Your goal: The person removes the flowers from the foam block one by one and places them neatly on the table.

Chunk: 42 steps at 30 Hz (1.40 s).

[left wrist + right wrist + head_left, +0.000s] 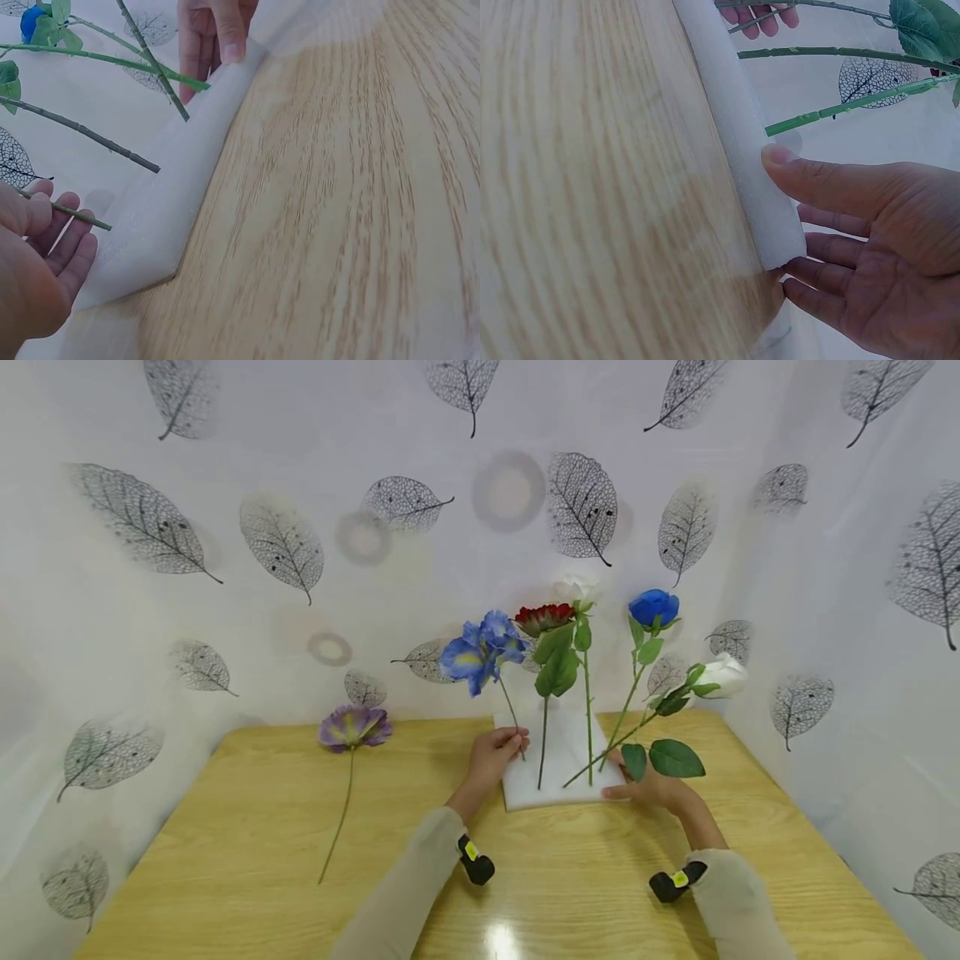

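Note:
My left hand (491, 756) pinches the thin stem of a blue iris (472, 653) at the left side of a white foam board (558, 752). In the left wrist view, the stem's cut end (101, 223) shows beyond the fingers. My right hand (651, 789) grips the board's right front corner, thumb on the foam and fingers round the side, seen closely in the right wrist view. A red flower (545, 618), a white rose (576, 592) and a blue rose (654, 607) stand over the board. A second white rose (722, 677) leans far to the right.
A purple flower (354, 727) with a long bare stem lies on the wooden table (247, 827) to the left. Behind the table hangs a pale curtain (420, 435) printed with dark leaves. Black wrist cameras sit at both sleeves.

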Tool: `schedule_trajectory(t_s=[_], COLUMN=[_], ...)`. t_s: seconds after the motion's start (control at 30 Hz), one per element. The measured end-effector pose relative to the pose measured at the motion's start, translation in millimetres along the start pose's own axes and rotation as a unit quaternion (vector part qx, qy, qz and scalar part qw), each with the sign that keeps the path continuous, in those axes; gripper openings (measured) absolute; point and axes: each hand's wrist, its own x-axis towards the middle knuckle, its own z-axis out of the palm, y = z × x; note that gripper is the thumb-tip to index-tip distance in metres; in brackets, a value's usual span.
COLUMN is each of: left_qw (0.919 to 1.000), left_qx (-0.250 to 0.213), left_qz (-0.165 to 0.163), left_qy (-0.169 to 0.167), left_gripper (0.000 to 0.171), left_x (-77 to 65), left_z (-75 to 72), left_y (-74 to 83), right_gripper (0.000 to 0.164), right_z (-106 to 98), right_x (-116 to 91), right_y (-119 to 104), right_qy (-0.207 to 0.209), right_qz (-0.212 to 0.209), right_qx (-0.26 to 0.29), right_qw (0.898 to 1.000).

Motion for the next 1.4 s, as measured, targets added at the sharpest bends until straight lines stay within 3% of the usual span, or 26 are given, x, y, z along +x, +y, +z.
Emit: schedule_trajectory(t_s=[0.2, 0.33, 0.47, 0.83, 1.07, 1.4], left_qw=[0.9999, 0.9994, 0.9995, 0.9974, 0.9946, 0.9856], left_qx=[0.005, 0.012, 0.008, 0.040, 0.065, 0.100], left_qz=[0.007, 0.027, 0.025, 0.052, 0.078, 0.130], left_qy=[0.014, 0.018, 0.017, 0.030, 0.017, 0.043], left_gripper=[0.020, 0.017, 0.018, 0.018, 0.019, 0.018], left_x=[1.2, 2.2, 3.2, -3.5, -8.9, -15.6], left_z=[1.6, 1.9, 3.0, -0.8, -20.2, -59.0], left_y=[1.0, 0.6, 1.3, 2.0, 12.8, 36.6], right_gripper=[0.067, 0.084, 0.094, 0.095, 0.097, 0.098], right_z=[-1, -4, -7, -3, -2, -4], right_x=[0, -2, -6, -9, -8, -1], right_y=[-2, -4, -8, -5, -5, -8], right_qy=[-0.004, -0.019, -0.029, -0.037, -0.031, -0.037], right_qz=[-0.007, 0.028, 0.054, 0.057, 0.041, 0.058], right_qx=[-0.003, 0.003, 0.008, 0.008, 0.004, 0.025], right_qw=[1.000, 0.999, 0.998, 0.998, 0.999, 0.997])
